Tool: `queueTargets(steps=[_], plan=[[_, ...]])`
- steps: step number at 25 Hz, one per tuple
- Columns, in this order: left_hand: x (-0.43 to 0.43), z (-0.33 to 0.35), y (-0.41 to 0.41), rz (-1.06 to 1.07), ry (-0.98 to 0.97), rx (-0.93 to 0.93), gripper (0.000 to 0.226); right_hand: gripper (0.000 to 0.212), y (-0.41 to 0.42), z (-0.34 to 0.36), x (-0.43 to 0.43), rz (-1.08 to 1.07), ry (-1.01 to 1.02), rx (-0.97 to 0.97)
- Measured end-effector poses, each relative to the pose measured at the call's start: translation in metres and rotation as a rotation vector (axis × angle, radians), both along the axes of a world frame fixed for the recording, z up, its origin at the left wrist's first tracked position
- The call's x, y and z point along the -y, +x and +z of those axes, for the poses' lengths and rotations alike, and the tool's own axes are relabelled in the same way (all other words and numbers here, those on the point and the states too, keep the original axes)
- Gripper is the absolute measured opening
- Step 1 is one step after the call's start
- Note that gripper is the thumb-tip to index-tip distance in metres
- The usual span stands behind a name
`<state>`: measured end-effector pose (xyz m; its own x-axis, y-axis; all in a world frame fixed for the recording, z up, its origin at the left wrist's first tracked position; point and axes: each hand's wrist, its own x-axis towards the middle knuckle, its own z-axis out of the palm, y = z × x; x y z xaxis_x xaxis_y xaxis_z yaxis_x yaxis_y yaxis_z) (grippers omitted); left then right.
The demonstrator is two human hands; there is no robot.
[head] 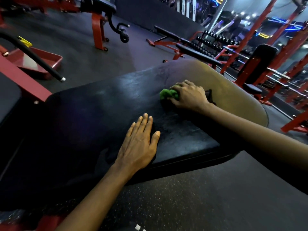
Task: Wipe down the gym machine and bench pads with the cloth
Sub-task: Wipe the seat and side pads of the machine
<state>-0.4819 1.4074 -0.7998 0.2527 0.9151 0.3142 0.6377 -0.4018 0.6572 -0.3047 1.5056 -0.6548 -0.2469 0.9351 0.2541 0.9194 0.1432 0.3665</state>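
Observation:
A wide black bench pad (103,110) fills the middle of the view, its far end lit yellowish. My right hand (188,95) grips a bunched green cloth (167,94) and presses it onto the pad near its far right part. A dark bit of fabric shows behind that hand. My left hand (140,144) lies flat on the pad nearer to me, fingers straight and together, holding nothing.
Red frame (25,77) of this machine runs along the left with a black handle bar (38,59). Other benches (196,53), a dumbbell rack (215,40) and red racks (273,30) stand beyond on the dark rubber floor (208,197).

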Motion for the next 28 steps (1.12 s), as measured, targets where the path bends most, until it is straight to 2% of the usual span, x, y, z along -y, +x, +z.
queueTargets(steps=[5, 8, 11, 16, 18, 23, 25, 28], plan=[[0.001, 0.0, 0.001, 0.025, 0.016, 0.006, 0.066, 0.05, -0.028, -0.001, -0.092, -0.193, 0.037, -0.026], [0.001, -0.001, 0.002, 0.045, 0.033, -0.007, 0.08, 0.051, -0.065, -0.029, -0.09, 0.02, -0.055, 0.05], [-0.001, 0.0, 0.001, 0.039, 0.023, 0.012, 0.077, 0.051, -0.062, -0.026, -0.096, 0.128, -0.106, 0.028], [-0.001, 0.001, 0.001, 0.037, 0.013, 0.03, 0.082, 0.05, -0.049, -0.011, -0.128, -0.129, -0.031, -0.05], [-0.002, 0.0, 0.001, 0.031, 0.025, 0.018, 0.083, 0.05, -0.063, -0.016, -0.109, -0.074, -0.069, -0.013], [-0.001, -0.001, 0.0, 0.038, 0.055, 0.061, 0.079, 0.05, -0.061, -0.035, -0.036, 0.239, -0.183, 0.064], [0.002, -0.001, 0.0, 0.044, 0.065, 0.066, 0.079, 0.049, -0.053, -0.026, -0.053, 0.16, -0.178, 0.06], [0.003, -0.001, 0.0, 0.033, 0.048, 0.086, 0.078, 0.046, -0.029, 0.004, -0.119, -0.14, -0.013, -0.01]])
